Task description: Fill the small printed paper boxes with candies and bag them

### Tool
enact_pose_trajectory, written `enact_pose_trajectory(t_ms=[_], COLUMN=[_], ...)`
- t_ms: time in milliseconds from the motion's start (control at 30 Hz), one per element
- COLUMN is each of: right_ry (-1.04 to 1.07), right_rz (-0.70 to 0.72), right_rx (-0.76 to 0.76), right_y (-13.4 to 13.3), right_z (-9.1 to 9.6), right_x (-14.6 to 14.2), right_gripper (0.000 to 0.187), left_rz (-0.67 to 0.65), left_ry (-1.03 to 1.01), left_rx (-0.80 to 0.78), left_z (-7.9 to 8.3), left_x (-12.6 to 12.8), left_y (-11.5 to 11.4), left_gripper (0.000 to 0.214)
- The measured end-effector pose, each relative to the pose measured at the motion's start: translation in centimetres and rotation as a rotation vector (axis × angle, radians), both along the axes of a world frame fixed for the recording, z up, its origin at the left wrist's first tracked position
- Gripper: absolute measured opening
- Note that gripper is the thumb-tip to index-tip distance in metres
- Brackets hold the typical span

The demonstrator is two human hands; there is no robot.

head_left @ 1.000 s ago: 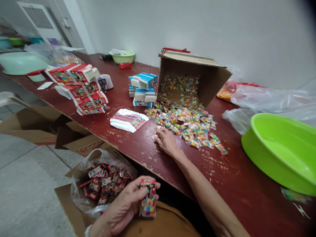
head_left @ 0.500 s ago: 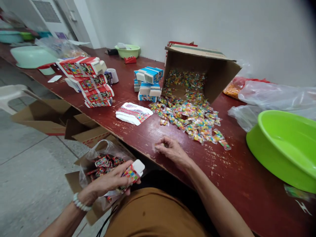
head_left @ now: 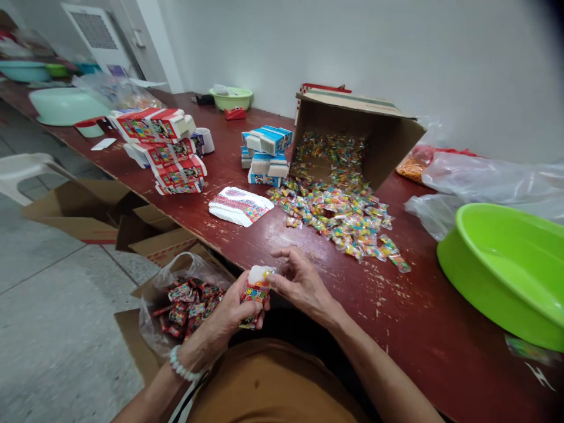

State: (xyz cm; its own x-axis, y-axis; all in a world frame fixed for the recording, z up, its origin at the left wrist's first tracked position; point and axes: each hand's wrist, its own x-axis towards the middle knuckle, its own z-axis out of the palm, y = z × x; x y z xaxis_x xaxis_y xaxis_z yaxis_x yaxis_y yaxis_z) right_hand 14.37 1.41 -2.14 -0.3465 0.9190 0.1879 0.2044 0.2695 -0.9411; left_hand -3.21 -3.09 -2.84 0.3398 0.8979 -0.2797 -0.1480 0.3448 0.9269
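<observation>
My left hand [head_left: 229, 317] grips a small red printed box [head_left: 253, 294] with its top flap open, held just below the table's front edge. My right hand [head_left: 302, 282] is pinched on a small wrapped candy [head_left: 267, 272] at the box's open mouth. A heap of wrapped candies [head_left: 341, 214] spills from a cardboard carton [head_left: 374, 126] lying on its side on the dark red table [head_left: 418, 317]. A stack of flat unfolded boxes [head_left: 240, 205] lies left of the heap.
Stacks of red boxes [head_left: 170, 150] and blue boxes [head_left: 267, 153] stand further back. A bright green basin [head_left: 506, 264] sits at the right, plastic bags [head_left: 484, 176] behind it. On the floor a bag-lined carton [head_left: 185, 299] holds filled red boxes.
My right hand left the candy heap and came back to the table's edge with a candy. My left hand raised the box and turned its open top toward the right hand.
</observation>
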Motion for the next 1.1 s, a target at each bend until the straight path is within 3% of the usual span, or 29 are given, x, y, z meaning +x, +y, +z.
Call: enact_pose_trajectory(t_ms=[100,233,333,400,500,567,633,733,833,900,1100], right_ry=[-0.014,0.004,0.202,0.324,0.344,0.304,0.247,0.125,0.084,0.107,0.236], right_rz=[-0.019,0.119,0.093,0.076,0.139,0.128,0.054,0.007,0.083,0.110,0.145], right_rx=[0.059,0.031,-0.146,-0.316,-0.461,-0.405,-0.226,0.062,0.171,0.133,-0.231], right_y=[0.0,-0.4,-0.6,-0.6,-0.6,-0.7,-1.0,-1.4,-1.8,-1.9,-1.1], right_z=[0.2,0.7,0.5,0.2,-0.1,-0.2,-0.2,-0.4,-0.5,-0.2,0.3], right_x=[0.0,-0.2,-0.2,-0.2,-0.3,-0.6,-0.7,-0.8,-0.8,-0.8,-1.3], right_gripper=[0.008,0.011,0.016,0.030,0.043,0.033,0.022,0.019,0.023,0.022,0.023], left_rz=[0.015,0.030,0.081,0.092,0.124,0.161,0.183,0.136,0.095,0.139,0.174], left_ry=[0.003,-0.096,-0.249,-0.290,-0.237,-0.184,-0.192,-0.321,-0.451,-0.490,-0.468], left_rx=[0.065,0.082,-0.074,-0.157,-0.111,-0.049,-0.062,-0.254,-0.359,-0.317,-0.276], left_z=[-0.2,0.0,0.3,0.3,0.2,0.1,0.1,0.2,0.3,0.5,0.3], left_x=[0.2,0.6,0.9,1.1,1.6,1.9,2.1,2.0,1.8,1.7,1.7], left_y=[-0.1,-0.1,0.0,0.1,0.0,-0.1,-0.1,0.2,0.5,0.6,0.7], left_gripper=[0.046,0.033,0.039,0.046,0.042,0.039,0.034,0.039,0.048,0.044,0.053])
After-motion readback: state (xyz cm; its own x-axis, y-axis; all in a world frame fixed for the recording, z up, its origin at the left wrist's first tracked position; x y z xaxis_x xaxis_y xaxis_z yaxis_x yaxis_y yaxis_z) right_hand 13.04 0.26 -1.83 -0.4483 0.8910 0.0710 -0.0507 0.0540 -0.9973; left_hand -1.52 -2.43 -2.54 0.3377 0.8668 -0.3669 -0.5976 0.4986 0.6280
